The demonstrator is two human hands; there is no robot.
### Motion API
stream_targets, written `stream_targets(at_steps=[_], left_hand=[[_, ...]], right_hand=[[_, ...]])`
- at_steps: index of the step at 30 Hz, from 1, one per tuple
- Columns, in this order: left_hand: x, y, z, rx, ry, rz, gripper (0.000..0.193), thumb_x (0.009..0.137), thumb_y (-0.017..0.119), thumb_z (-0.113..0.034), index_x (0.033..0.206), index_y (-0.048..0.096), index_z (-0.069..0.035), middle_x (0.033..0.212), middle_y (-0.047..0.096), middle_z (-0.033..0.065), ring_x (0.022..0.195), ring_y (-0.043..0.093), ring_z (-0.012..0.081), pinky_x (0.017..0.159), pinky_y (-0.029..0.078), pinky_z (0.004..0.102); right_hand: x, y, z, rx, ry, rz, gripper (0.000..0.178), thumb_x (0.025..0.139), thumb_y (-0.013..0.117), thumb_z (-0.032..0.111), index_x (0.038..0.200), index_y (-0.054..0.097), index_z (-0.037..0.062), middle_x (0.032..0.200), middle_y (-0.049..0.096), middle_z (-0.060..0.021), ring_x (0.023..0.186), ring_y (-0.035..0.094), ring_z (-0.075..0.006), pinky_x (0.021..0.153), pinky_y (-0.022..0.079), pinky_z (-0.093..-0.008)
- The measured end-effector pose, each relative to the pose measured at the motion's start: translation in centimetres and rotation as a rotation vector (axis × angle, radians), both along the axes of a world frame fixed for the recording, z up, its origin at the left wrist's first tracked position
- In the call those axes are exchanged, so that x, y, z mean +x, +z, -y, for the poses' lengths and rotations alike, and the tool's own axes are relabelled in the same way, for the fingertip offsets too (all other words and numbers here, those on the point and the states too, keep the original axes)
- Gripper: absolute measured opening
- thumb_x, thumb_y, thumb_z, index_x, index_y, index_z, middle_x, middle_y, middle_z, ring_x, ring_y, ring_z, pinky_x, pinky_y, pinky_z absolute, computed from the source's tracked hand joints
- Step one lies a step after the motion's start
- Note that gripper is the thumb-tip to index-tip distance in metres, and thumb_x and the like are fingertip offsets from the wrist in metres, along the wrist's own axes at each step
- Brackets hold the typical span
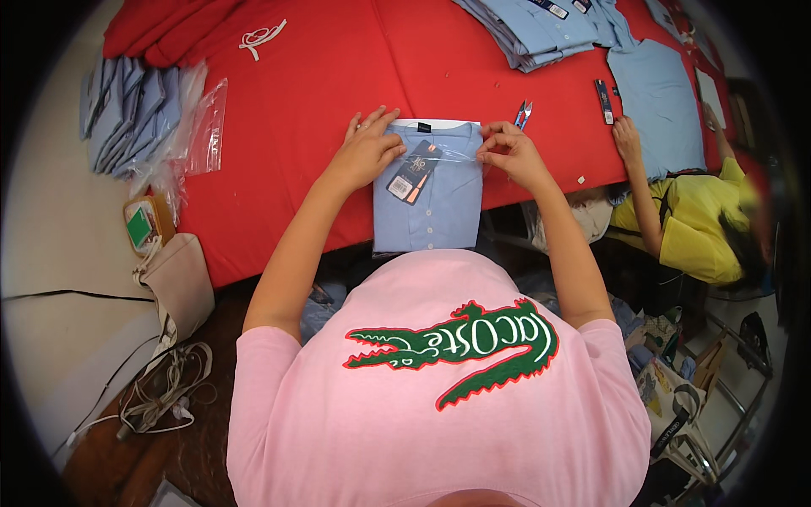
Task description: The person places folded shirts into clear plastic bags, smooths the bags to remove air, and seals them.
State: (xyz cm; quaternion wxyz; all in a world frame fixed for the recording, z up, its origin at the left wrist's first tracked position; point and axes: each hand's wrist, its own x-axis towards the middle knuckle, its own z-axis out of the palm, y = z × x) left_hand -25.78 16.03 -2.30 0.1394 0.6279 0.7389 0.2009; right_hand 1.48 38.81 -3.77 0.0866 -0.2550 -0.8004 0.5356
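Observation:
A folded light-blue shirt point(432, 215) with small buttons down its front lies before me at the table's near edge, inside a clear plastic bag point(460, 155). Its dark hang tag point(412, 171) rests slanted on the chest. At the upper left corner, my left hand point(367, 149) grips the bag, some fingers stretched toward the far side. My right hand point(513, 155) pinches the film at the upper right corner. Between the hands the plastic shows shiny creases. White backing point(435, 123) shows along the collar edge.
Thread snips point(524, 114) lie just beyond my right hand on the red cloth point(296, 101). Bagged blue shirts point(127, 118) and empty clear bags point(205, 127) are at left. More shirts point(541, 34) are stacked far right. A person in yellow point(701, 224) handles another shirt point(659, 110) there.

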Motion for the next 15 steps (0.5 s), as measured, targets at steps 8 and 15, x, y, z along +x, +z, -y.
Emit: stream_targets(at_steps=[8,15], left_hand=[[-1.7,-0.4,-1.6,-0.101,0.063,0.137,0.031,0.111,0.054,-0.028,0.111,0.077,-0.009,0.126,0.071,0.0088,0.131,0.061,0.0278,0.130,0.017,0.0606],[-1.0,-0.8,-0.6,0.021,0.156,0.222,0.029,0.111,0.053,-0.028,0.109,0.075,-0.009,0.137,0.072,0.0093,0.136,0.061,0.0258,0.130,0.020,0.0588]], right_hand=[[-3.0,-0.5,-1.1,-0.050,-0.237,0.057,0.010,0.099,0.074,0.009,0.100,0.078,0.0005,0.103,0.078,-0.0084,0.092,0.071,-0.0134,0.082,0.057,-0.0312],[-3.8,0.1,-1.7,-0.119,-0.248,0.035,0.019,0.100,0.078,0.017,0.096,0.074,-0.0011,0.090,0.075,-0.0049,0.082,0.067,-0.0132,0.075,0.054,-0.0297]])
